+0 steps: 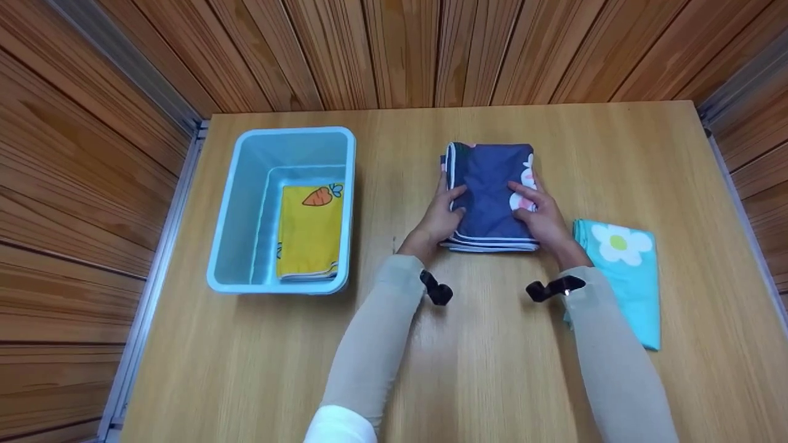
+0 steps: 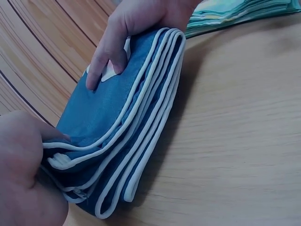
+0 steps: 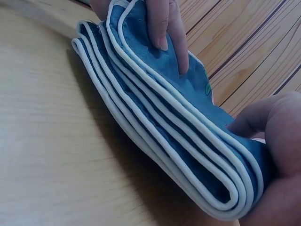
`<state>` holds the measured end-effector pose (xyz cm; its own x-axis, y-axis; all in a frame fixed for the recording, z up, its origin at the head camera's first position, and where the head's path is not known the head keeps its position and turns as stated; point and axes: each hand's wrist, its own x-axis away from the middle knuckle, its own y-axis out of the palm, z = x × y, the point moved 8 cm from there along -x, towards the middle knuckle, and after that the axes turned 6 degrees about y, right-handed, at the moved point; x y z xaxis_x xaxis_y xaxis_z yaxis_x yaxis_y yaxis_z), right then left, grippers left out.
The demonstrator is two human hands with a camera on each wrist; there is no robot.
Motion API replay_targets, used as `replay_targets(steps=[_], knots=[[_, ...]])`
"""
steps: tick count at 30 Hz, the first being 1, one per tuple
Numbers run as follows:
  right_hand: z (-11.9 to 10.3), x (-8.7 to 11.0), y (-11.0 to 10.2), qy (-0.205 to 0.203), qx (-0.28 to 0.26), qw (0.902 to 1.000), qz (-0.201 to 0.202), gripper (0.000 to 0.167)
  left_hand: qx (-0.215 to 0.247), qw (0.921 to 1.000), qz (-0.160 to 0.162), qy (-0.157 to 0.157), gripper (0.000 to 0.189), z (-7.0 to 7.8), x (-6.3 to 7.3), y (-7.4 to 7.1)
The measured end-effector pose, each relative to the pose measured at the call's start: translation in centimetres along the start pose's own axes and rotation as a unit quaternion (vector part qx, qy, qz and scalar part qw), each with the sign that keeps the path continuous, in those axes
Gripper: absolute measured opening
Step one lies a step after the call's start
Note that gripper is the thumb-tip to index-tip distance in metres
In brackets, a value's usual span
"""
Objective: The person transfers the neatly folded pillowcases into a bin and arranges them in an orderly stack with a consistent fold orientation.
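A navy folded cloth (image 1: 492,184) with white piped edges and a pink-and-white print lies between both hands at the middle of the table. At its left side my left hand (image 1: 438,216) grips the layers, thumb on top. My right hand (image 1: 542,215) holds the opposite side, with thumb and index finger on the upper face and other fingers hidden behind the edge. Stacked folds of the cloth (image 2: 141,127) show in the left wrist view. In the right wrist view, the layered edge (image 3: 155,122) slants close over the table.
A light blue plastic bin (image 1: 225,246) stands on the left, holding a folded yellow cloth (image 1: 311,237) with a carrot print. Beside my right forearm lies a folded turquoise cloth (image 1: 637,295) with a white flower. Wooden panel walls (image 1: 400,55) border the table.
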<state>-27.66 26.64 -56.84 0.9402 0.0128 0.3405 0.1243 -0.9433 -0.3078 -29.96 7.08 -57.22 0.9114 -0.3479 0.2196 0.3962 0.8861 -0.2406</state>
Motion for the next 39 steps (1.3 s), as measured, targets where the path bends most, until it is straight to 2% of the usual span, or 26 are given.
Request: replay_targets(steps=[4, 8, 13, 20, 30, 36, 39], knots=[[-0.1, 0.2, -0.2, 0.006, 0.007, 1.0, 0.0, 0.061, 0.002, 1.0, -0.003, -0.002, 0.053, 0.4, 0.1, 0.0], [-0.3, 0.3, -0.3, 0.018, 0.006, 0.9998, 0.001, 0.061, -0.006, 0.9999, -0.004, 0.012, 0.052, 0.9, 0.2, -0.2], [-0.8, 0.7, -0.4, 0.014, 0.0, 0.9999, 0.0, 0.059, -0.007, 0.9997, -0.006, 0.021, 0.053, 1.3, 0.3, -0.3], [-1.2, 1.1, -0.6, 0.004, -0.002, 1.0, 0.005, 0.058, -0.031, 0.9979, -0.014, 0.055, 0.054, 2.0, 0.6, -0.4], [-1.8, 1.4, -0.9, 0.024, 0.004, 0.9997, 0.005, 0.059, -0.03, 0.9979, -0.012, 0.057, 0.054, 2.6, 1.1, -0.7], [-2.7, 1.8, -0.9, -0.005, 0.006, 1.0, 0.006, 0.058, -0.031, 0.9978, -0.005, 0.059, 0.054, 3.1, 1.4, -1.0], [-2.8, 1.9, -0.9, -0.004, 0.01, 0.9999, 0.006, 0.059, -0.033, 0.9975, -0.002, 0.062, 0.054, 3.3, 1.6, -1.1]])
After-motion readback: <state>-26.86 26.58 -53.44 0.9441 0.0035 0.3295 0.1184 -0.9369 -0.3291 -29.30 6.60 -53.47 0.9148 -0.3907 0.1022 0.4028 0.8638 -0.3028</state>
